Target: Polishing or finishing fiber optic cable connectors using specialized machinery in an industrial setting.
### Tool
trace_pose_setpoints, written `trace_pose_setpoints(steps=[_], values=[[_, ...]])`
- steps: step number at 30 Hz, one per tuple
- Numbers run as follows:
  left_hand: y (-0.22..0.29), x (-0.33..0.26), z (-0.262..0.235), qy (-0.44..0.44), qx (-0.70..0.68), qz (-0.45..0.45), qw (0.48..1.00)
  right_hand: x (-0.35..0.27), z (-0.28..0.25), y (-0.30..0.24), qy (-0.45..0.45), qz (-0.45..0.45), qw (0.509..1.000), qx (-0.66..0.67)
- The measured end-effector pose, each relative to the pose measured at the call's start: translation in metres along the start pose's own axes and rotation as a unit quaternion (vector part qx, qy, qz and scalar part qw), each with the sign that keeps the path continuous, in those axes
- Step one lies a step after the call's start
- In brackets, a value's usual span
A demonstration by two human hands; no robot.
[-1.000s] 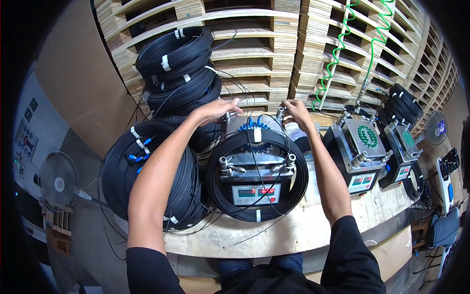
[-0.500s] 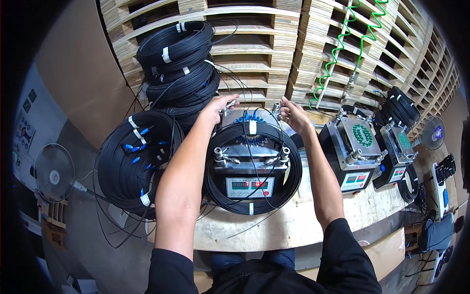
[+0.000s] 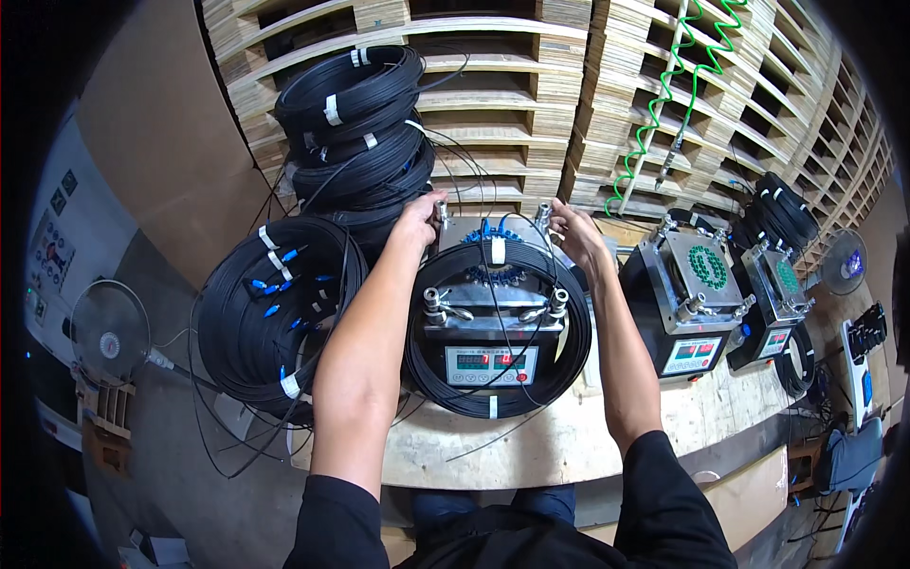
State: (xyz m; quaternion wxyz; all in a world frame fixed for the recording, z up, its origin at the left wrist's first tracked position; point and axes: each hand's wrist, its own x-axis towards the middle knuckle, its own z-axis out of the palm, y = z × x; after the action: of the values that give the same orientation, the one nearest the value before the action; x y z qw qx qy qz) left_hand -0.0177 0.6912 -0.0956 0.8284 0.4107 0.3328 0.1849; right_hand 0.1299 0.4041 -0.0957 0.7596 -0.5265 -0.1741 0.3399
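Observation:
A polishing machine (image 3: pixel 491 332) with a lit display stands in front of me. A coil of black cable (image 3: pixel 582 332) stands around its front, tied with white bands. Blue connectors (image 3: pixel 493 230) sit in a ring on its metal top plate. My left hand (image 3: pixel 423 222) is closed at the far left corner post (image 3: pixel 442 211), its fingers on the clamp lever there. At the far right post (image 3: pixel 544 216), the fingers of my right hand (image 3: pixel 574 231) curl around the other clamp lever, mostly hidden. Two near clamp levers (image 3: pixel 457 313) lie uncovered at the front corners.
Black cable coils (image 3: pixel 351 104) are stacked behind on the left, with another large coil (image 3: pixel 227 322) nearer, blue connectors inside. Two similar machines (image 3: pixel 697 275) with green connectors stand to the right on the wooden table (image 3: pixel 569 441). Pallets (image 3: pixel 502 85) rise behind; a fan (image 3: pixel 110 332) is at far left.
Both hands have stayed at the far corners, with fingers drawn in closer around the posts. My left hand's fingers moved down behind its post. The whole view shifted slightly.

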Motion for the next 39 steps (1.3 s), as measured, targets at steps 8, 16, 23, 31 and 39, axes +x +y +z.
trace_pose_setpoints(steps=[8,16,23,31,39], values=[[-0.002,0.009,-0.005,-0.032,0.031,-0.021,0.999,-0.014,0.016,-0.008,0.019,0.017,1.0,0.006],[-0.009,-0.001,-0.002,0.0,-0.063,0.06,0.996,-0.007,0.024,-0.005,0.078,0.024,0.996,-0.022],[-0.006,-0.024,0.015,0.029,-0.196,0.009,0.98,-0.008,-0.002,-0.007,0.018,0.032,0.998,-0.041],[-0.012,-0.016,0.01,0.086,-0.143,0.027,0.986,-0.012,0.005,-0.009,0.018,0.026,0.999,-0.043],[-0.005,-0.022,0.014,0.131,-0.138,0.035,0.981,-0.008,0.007,-0.008,0.019,0.036,0.995,-0.087]])
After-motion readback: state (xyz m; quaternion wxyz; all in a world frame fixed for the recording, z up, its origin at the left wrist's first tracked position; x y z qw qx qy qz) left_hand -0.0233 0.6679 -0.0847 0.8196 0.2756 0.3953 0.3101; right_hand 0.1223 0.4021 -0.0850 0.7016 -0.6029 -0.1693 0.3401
